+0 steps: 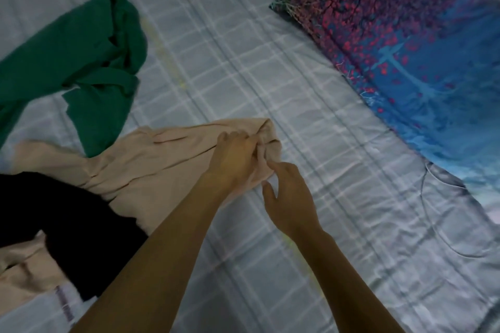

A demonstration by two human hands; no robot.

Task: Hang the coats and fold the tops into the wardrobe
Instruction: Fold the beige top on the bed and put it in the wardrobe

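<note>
Folding step, early: beige top (151, 159) lies rumpled on the bed sheet (243, 76), just below the green garment (81, 57). Left hand (235, 159) bunches the beige top's far end; right hand (289, 197) pinches the same edge beside it, hands close together. Next move likely: spread it flat before folding.

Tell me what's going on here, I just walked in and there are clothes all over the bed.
A person is sorting clothes on the checked bedsheet. The left hand has a grip on the bunched end of a beige top, and the right hand is pinching the same end beside it. The top is still crumpled, not folded. A green garment and a black garment lie loose to the left, untouched. A patterned pillow sits to the right.
</note>
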